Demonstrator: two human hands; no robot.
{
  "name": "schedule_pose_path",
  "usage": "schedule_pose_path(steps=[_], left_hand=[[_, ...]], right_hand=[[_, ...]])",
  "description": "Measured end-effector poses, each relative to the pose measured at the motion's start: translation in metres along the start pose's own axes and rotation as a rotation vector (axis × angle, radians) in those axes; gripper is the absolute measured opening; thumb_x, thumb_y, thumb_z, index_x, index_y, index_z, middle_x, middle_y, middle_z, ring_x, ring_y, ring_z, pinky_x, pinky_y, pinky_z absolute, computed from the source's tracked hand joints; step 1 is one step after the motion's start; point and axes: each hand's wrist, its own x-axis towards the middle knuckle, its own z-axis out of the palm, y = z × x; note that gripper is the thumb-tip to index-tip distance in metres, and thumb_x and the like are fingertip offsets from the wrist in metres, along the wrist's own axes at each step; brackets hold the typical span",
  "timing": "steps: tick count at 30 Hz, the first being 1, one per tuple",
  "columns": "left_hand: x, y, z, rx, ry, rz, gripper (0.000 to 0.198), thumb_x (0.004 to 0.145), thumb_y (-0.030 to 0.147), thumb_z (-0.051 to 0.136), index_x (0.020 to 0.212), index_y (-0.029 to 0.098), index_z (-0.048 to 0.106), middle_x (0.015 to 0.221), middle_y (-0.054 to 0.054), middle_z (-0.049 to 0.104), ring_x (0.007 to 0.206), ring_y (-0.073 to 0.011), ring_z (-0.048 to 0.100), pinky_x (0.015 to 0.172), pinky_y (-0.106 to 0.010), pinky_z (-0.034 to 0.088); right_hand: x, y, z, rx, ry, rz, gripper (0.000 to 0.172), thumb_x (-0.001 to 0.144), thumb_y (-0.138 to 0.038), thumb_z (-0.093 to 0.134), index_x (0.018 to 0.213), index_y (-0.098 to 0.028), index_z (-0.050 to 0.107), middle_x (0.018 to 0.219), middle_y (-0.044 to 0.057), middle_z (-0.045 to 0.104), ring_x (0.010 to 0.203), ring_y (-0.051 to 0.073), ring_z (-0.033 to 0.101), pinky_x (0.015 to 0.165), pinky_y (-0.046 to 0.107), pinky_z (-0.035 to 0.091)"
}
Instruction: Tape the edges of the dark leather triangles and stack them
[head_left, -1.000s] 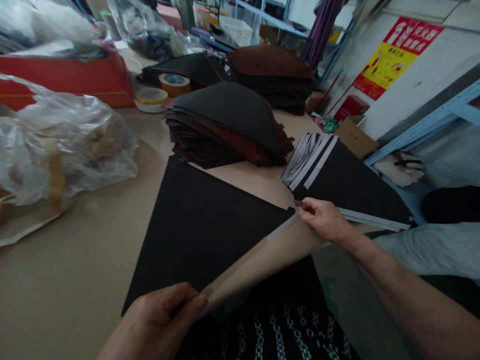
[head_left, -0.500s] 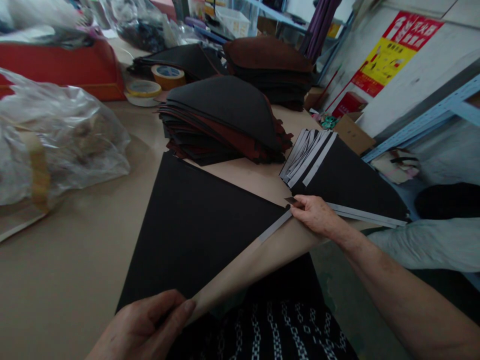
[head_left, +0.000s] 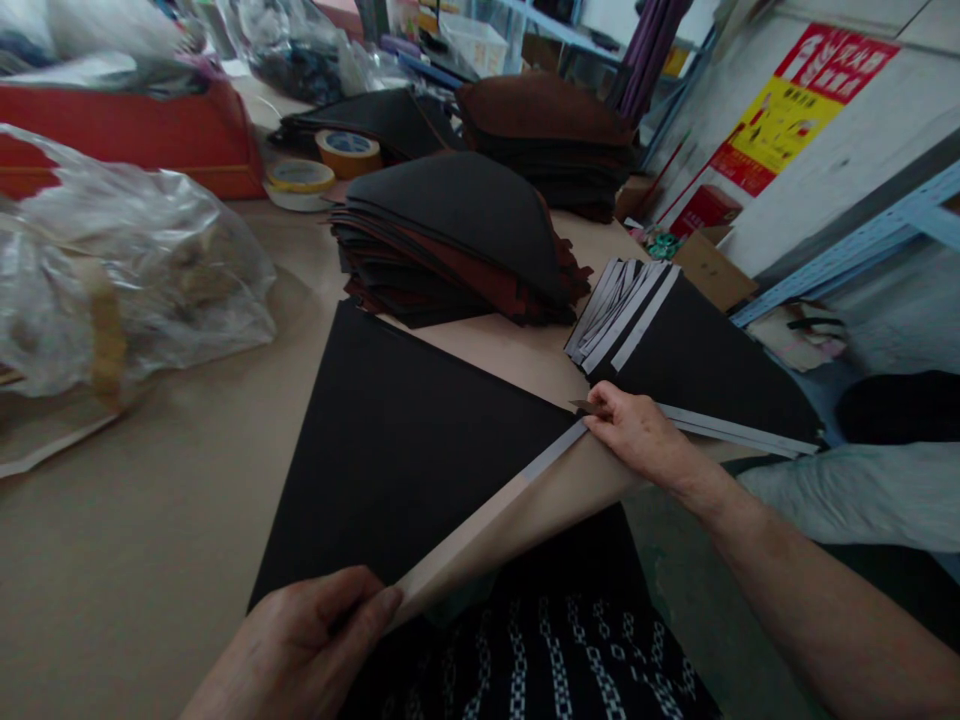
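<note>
Tan strip (head_left: 501, 520) flatter on black sheet (head_left: 405, 450); left hand (head_left: 300, 645), right hand (head_left: 637, 438) at ends.

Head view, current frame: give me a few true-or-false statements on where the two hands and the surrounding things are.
The left hand pinches the black sheet at its near corner. True.
The right hand rests on the rolls of tape. False: it holds the sheet's far corner; the tape rolls lie far back.
A stack of dark pieces lies beyond the black sheet. True.
The clear plastic bag lies right of the sheet. False: it lies to the left.
</note>
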Motion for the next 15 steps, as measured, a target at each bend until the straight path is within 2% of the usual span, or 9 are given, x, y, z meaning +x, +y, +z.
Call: schedule_pose_path(steps=[3, 5, 8, 11, 15], left_hand=[[-0.003, 0.010, -0.003, 0.003, -0.023, -0.026, 0.049, 0.076, 0.060, 0.035, 0.063, 0.019, 0.057, 0.056, 0.000, 0.046, 0.054, -0.0145, 0.043, 0.049, -0.025, 0.029], [-0.005, 0.017, -0.006, 0.031, -0.027, -0.045, 0.048, 0.074, 0.058, 0.034, 0.061, 0.018, 0.056, 0.055, -0.001, 0.045, 0.053, -0.0146, 0.043, 0.049, -0.025, 0.029], [-0.006, 0.025, -0.009, 0.040, 0.008, -0.044, 0.045, 0.073, 0.056, 0.037, 0.058, 0.018, 0.055, 0.053, -0.001, 0.046, 0.051, -0.0142, 0.042, 0.048, -0.025, 0.028], [-0.008, 0.025, -0.009, 0.024, 0.047, -0.014, 0.042, 0.074, 0.053, 0.040, 0.058, 0.018, 0.056, 0.052, 0.000, 0.046, 0.050, -0.0132, 0.041, 0.047, -0.024, 0.027], [-0.013, 0.011, -0.009, -0.012, 0.065, -0.010, 0.040, 0.076, 0.052, 0.044, 0.061, 0.018, 0.061, 0.051, 0.002, 0.044, 0.048, -0.0120, 0.039, 0.046, -0.023, 0.025]], right_hand=[[-0.011, -0.015, -0.006, -0.052, 0.055, -0.037, 0.007, 0.082, -0.026, 0.051, 0.084, -0.020, 0.054, 0.074, 0.003, 0.062, 0.069, 0.016, 0.056, 0.063, 0.028, 0.035], [-0.015, -0.026, -0.010, 0.033, 0.040, -0.119, 0.010, 0.084, -0.027, 0.050, 0.079, -0.019, 0.055, 0.070, 0.001, 0.059, 0.066, 0.014, 0.053, 0.062, 0.027, 0.034], [-0.009, -0.038, -0.012, 0.192, -0.103, -0.244, 0.013, 0.084, -0.026, 0.050, 0.076, -0.018, 0.057, 0.069, -0.001, 0.057, 0.065, 0.011, 0.050, 0.061, 0.024, 0.035], [0.005, -0.038, -0.005, 0.225, -0.290, -0.281, 0.010, 0.080, -0.022, 0.051, 0.075, -0.017, 0.058, 0.070, -0.002, 0.056, 0.065, 0.011, 0.049, 0.061, 0.023, 0.036], [0.016, -0.031, 0.006, 0.143, -0.353, -0.291, 0.008, 0.076, -0.018, 0.051, 0.076, -0.018, 0.059, 0.075, -0.002, 0.057, 0.067, 0.011, 0.050, 0.062, 0.023, 0.037]])
